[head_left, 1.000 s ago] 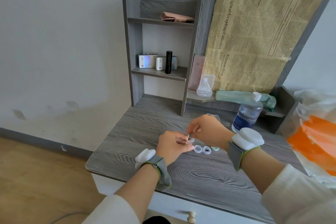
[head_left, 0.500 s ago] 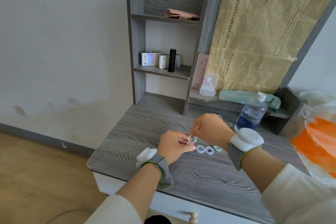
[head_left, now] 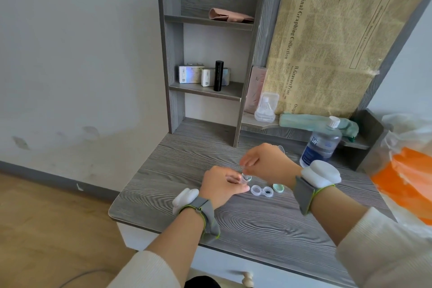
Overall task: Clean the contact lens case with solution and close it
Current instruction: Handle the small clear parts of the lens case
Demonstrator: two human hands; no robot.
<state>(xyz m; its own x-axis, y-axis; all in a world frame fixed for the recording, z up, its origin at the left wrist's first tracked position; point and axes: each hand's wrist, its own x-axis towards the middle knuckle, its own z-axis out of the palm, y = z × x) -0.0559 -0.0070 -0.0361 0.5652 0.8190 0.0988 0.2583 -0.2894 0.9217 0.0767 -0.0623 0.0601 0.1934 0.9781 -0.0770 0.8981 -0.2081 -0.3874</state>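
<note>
Head view, against half a second back: right hand [head_left: 271,163] lifted slightly higher over the desk [head_left: 245,222], its fingertips pinched on something thin and small, too tiny to name; left hand [head_left: 222,186] in much the same spot, fingers curled round a small pale-green cap [head_left: 246,178] held just off the surface. Both hands close together, nearly touching at the fingertips above that cap. Camera shifted a little, shelf unit [head_left: 205,54] and newspaper sheet [head_left: 332,42] otherwise unchanged.

Contact lens case [head_left: 261,190] flat on the desk, open, two clear round wells side by side, the right well dark inside. Lying just right of the left hand's fingertips and directly below the right hand, touched by neither. Second green cap [head_left: 278,187] loose on the desk, just beside the case's right well, under the right wrist. Solution bottle [head_left: 321,145] upright with white top on, well behind the right hand, near the low shelf
</note>
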